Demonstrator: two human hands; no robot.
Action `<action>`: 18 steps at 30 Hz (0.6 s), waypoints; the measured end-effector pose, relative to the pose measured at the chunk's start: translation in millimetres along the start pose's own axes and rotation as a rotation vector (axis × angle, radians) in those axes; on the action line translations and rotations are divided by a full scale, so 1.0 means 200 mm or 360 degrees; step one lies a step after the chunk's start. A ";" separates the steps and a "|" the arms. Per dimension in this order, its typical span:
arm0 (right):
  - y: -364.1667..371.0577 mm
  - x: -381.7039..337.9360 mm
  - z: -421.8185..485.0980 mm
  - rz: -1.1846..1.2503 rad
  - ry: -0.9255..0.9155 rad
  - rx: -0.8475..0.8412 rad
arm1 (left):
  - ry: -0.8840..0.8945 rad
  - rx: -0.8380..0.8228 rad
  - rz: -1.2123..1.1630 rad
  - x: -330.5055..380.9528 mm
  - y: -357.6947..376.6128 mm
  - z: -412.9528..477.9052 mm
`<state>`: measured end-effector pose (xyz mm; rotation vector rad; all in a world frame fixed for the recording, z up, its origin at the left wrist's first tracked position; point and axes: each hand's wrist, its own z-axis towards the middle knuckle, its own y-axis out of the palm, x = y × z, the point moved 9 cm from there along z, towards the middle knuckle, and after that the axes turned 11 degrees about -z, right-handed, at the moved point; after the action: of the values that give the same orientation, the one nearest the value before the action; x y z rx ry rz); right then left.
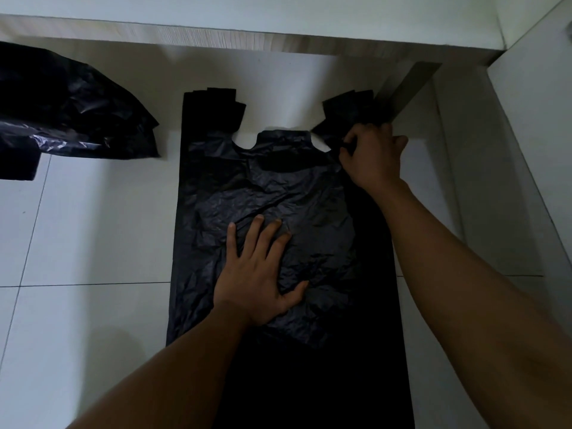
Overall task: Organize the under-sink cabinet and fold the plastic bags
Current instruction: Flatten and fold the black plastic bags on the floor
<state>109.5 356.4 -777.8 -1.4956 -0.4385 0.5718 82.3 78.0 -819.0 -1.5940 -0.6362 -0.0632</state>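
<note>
A black plastic bag lies spread flat on the white tiled floor, its two handles pointing away from me. My left hand presses flat on the bag's middle with fingers straight and spread. At the bag's far right corner, my right hand pinches the base of the right handle with curled fingers. The left handle lies flat and free.
A crumpled heap of black plastic bags sits on the floor at the far left. A white cabinet base edge runs across the top. A white panel and a grey strip stand at the right.
</note>
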 end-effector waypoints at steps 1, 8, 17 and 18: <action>-0.03 0.00 0.01 0.0058 0.0024 0.0044 | -0.0002 0.0000 -0.0001 0.00 0.00 0.00; -0.04 0.01 0.02 0.0150 0.0095 -0.0010 | -0.0003 -0.0014 0.0000 0.00 0.01 0.00; -0.18 0.33 -0.10 0.0463 0.0436 0.0544 | 0.0004 -0.0001 -0.0009 0.00 0.00 0.00; -0.07 0.40 -0.10 0.0457 0.0564 0.0249 | 0.0005 0.0000 -0.0003 0.01 0.00 0.00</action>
<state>187.1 388.8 -771.1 -1.4797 0.0965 0.5368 83.5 77.8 -818.8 -1.5932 -0.6354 -0.0672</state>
